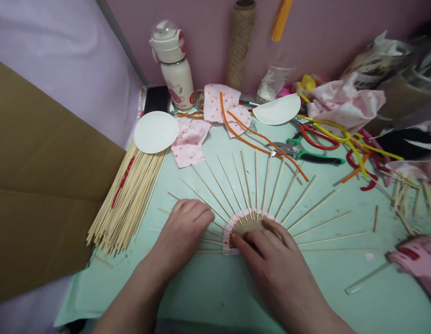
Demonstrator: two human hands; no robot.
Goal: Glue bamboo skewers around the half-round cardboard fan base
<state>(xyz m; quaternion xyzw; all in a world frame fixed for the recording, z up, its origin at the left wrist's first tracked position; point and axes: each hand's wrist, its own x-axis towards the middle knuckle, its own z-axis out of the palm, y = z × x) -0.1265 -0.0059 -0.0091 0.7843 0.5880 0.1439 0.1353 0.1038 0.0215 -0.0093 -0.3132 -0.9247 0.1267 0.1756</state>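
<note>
Thin bamboo sticks [215, 190] fan out from a half-round cardboard base [245, 228] edged with pink dotted cloth, flat on the table. My left hand [187, 227] lies over several sticks on the fan's left side. Its fingers are curled closed around a stick, with the fingertips partly hidden. My right hand [271, 250] rests on the base, thumb at its left part and index finger at its upper right edge. Those fingers are apart and press down on the cardboard.
On the left lie a bundle of bamboo sticks [128, 204], a white paper disc [156, 132] and a cardboard sheet [44, 185]. Behind stand a bottle [178, 76] and twine [240, 46]. Green-handled pliers [305, 155], red-handled scissors [319, 138] and a pink glue gun [415, 260] lie rightward.
</note>
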